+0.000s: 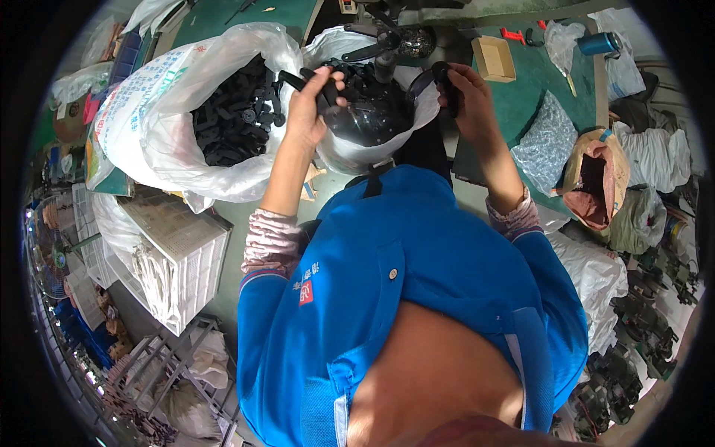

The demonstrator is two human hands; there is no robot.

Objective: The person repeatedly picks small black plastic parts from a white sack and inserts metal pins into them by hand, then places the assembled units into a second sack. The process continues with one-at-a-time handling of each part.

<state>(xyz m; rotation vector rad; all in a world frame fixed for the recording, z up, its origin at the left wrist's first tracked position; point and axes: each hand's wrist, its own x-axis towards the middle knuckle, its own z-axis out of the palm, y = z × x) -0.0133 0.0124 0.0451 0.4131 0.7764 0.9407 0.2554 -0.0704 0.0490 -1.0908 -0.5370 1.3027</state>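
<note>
My left hand (307, 104) is closed around several slim black plastic pieces (292, 80), which stick out on both sides of the fingers. It is raised between two bags. On the left, a large white woven sack (160, 104) with a clear liner is filled with similar black plastic parts (234, 112). A smaller bag (348, 155) in front of me holds more black parts and a dark, shiny bulge. My right hand (473, 97), at that bag's right side, grips a black elongated piece (445, 86) with a rounded end. Its exact kind is unclear.
Beyond the smaller bag stands a dark machine with handles (384, 45). The green table (514, 112) on the right carries a small cardboard box (494, 59), a blue cylinder (599, 43) and a clear plastic bag (547, 141). A white crate (201, 261) sits at the lower left.
</note>
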